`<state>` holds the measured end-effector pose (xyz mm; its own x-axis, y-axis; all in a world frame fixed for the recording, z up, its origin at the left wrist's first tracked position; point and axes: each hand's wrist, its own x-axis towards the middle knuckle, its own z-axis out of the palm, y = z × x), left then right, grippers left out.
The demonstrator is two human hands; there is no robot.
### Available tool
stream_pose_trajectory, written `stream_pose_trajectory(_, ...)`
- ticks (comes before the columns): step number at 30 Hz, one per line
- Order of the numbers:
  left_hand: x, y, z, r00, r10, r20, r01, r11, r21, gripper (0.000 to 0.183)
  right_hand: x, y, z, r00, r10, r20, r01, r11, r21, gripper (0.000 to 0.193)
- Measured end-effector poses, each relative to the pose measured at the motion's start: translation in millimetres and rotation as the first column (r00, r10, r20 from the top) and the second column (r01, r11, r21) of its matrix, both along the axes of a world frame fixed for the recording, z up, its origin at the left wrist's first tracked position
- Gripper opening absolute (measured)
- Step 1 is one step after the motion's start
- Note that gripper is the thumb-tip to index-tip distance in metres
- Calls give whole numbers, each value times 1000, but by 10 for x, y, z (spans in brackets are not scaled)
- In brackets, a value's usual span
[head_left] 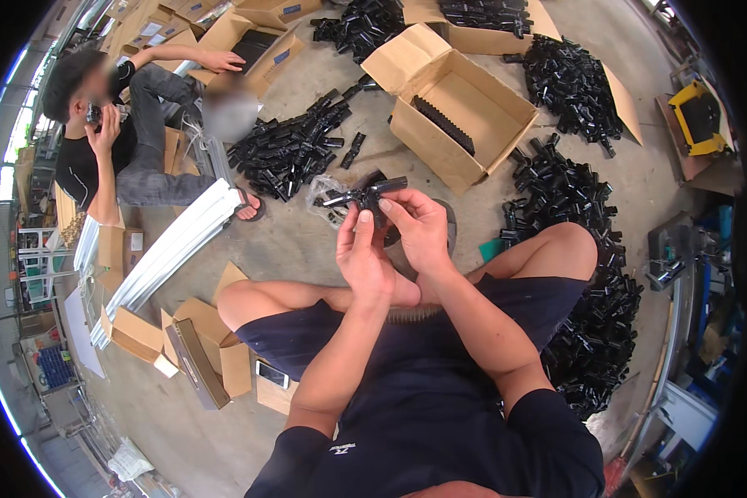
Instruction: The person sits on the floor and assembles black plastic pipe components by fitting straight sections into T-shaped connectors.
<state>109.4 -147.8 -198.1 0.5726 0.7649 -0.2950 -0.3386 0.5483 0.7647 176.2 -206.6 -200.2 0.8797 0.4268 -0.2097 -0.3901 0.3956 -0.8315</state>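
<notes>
Head view: seated wearer, cross-legged, both hands brought together above the lap, gripping one black tubular fitting (377, 192) with branching arms. Left hand (363, 257): narrow, thumb and fingers closed on the near side of the fitting. Right hand (421, 226): likewise narrow, pinching it from the other side, thumb uppermost. Grip is by the fingertips, probably so that the junction stays in sight and each thumb can press or turn. Clear plastic bag (317, 192) lies on the floor just beyond the left hand; contents too small to identify. Loose black fittings (568, 199) are heaped along the right side, presumably for easy reach; a second heap (286, 149) lies ahead and to the left. Between them, an open cardboard box (502, 108) contains a black ridged strip (444, 124). Phone (272, 375) rests by the left knee on a cardboard piece, perhaps to spare it the grit. Surface: grey concrete floor (187, 278), serving as the work area. Room: workshop or store; co-worker (153, 91) seated at left, one hand raised to the ear, beside a bundle of white lengths (170, 245); a yellow-framed item (699, 114) stands far right.
</notes>
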Motion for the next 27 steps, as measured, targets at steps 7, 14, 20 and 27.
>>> stream_pose_trajectory(7,-20,-63,11,999,45,27,-46,998,30,32,-16,-32,86,999,17,52,-14,998,-62,11)
stream_pose_trajectory(14,-74,-51,-17,998,49,39,-51,997,50,33,-14,-39,106,986,83,144,-47,969,-241,10)
stream_pose_trajectory(20,-108,-13,18,996,59,71,-64,996,69,33,-100,9,130,989,43,140,-27,993,-112,11)
stream_pose_trajectory(27,-123,-11,-11,995,84,57,-88,994,62,35,-163,22,18,992,27,120,-14,994,-110,11)
